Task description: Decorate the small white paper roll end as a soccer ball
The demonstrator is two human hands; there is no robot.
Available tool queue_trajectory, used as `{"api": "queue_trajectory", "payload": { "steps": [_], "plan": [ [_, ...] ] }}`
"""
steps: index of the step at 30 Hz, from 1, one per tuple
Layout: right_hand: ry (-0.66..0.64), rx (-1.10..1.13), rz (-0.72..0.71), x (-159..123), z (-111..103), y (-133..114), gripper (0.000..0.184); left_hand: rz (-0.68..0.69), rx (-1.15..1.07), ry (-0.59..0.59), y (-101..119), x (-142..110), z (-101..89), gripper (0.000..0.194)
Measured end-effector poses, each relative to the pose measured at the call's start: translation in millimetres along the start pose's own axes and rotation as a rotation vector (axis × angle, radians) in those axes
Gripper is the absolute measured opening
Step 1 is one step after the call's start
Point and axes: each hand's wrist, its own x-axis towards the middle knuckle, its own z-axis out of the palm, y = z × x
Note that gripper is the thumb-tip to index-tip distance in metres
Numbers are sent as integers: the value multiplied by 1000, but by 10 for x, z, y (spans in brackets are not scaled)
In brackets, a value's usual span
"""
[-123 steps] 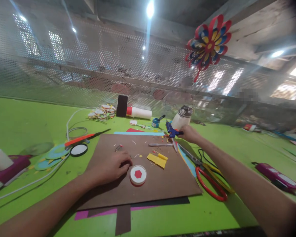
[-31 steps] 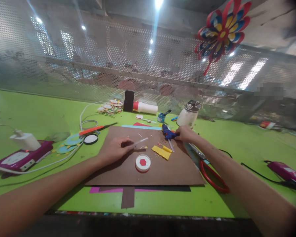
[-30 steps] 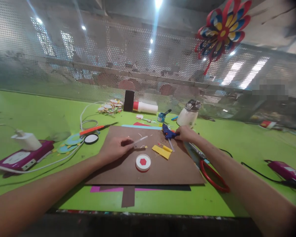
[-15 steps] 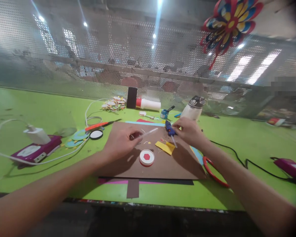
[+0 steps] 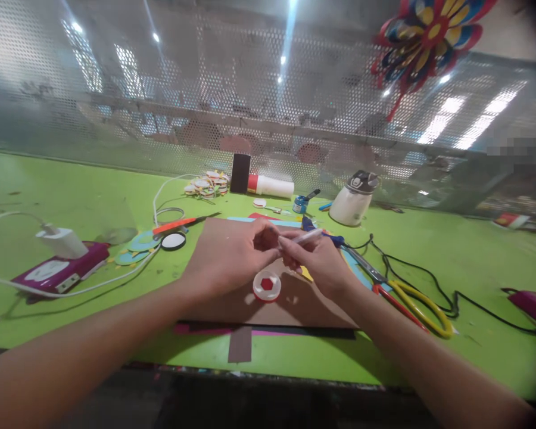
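My right hand (image 5: 324,262) is closed on a translucent glue stick (image 5: 310,236), which slants up to the right. The fingertips of my left hand (image 5: 234,256) are bent together in a pinch and meet those of my right hand; whatever they hold is hidden. Below the hands, a small white disc with a red hexagon (image 5: 267,285) lies on a brown board (image 5: 218,307). A blue glue gun (image 5: 309,224) lies just behind my right hand, partly covered. A bit of yellow paper (image 5: 306,273) shows beneath it.
Scissors with red and yellow handles (image 5: 422,307) lie right of my right wrist. An orange cutter (image 5: 174,226) and a black-rimmed disc (image 5: 173,241) lie to the left. Behind stand a blue jar (image 5: 300,204) and a white container (image 5: 351,205). Cables run to purple power strips (image 5: 62,268).
My right hand has let go of the glue gun and moved left to the glue stick, which my left hand held before. My left hand has shifted right, and both hands now meet.
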Motion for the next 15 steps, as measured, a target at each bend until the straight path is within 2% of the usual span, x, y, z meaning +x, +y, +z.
{"api": "queue_trajectory", "payload": {
  "steps": [4, 8, 11, 12, 15],
  "plan": [
    [69, 273, 83, -30, -70, -36, 38, 39, -167, 44, 14, 47, -39, 40],
    [202, 292, 67, -54, -315, -98, 37, 5, -167, 112, -110, -23, -162, 36],
    [225, 237, 6, -52, -466, -156, 35, 28, -146, 16, -155, -202, -232, 37],
    [224, 218, -9, -49, -491, -171, 33, 67, -150, -126, -152, -265, -237, 43],
    [215, 188, -18, -41, -489, -188, 29, 47, -192, -289, -119, -387, -204, 62]
  ]
}}
